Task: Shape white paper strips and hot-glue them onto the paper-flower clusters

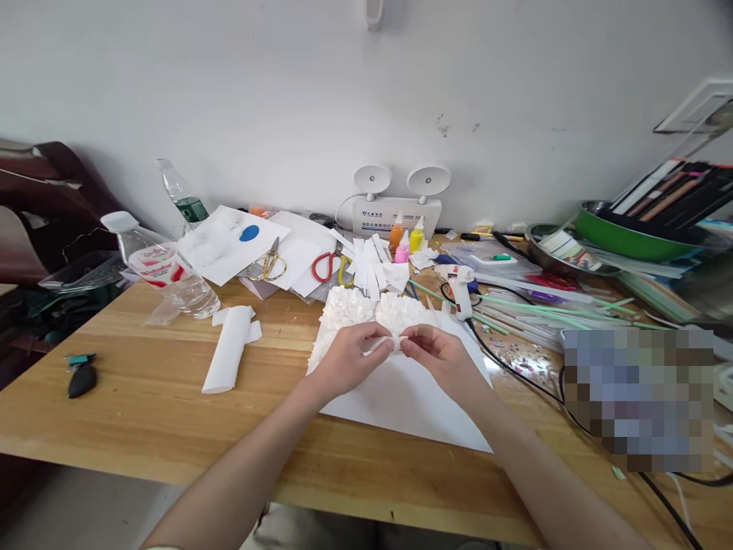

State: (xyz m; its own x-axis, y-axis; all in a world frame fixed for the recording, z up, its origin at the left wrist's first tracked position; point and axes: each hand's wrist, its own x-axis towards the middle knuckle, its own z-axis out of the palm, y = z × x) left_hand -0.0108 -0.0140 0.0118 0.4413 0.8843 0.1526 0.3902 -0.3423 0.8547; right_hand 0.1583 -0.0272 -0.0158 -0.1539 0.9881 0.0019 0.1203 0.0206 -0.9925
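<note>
My left hand (358,355) and my right hand (438,357) meet over a large white sheet (412,405). Between their pinched fingertips is a small strip of white paper (395,341), each hand holding one end. Just behind the fingers, two fluffy heaps of white paper pieces, a left heap (345,307) and a right heap (399,312), lie on the sheet's back part. A bunch of cut white paper strips (372,263) is spread behind the heaps.
On the wooden table (143,412) are a rolled white paper (227,351), a large water bottle (166,267), gold scissors (267,266), red-handled scissors (324,267), paint bottles (402,248), a corded glue gun (460,290) and green sticks (550,309). A blurred-out rectangle (641,401) is at right.
</note>
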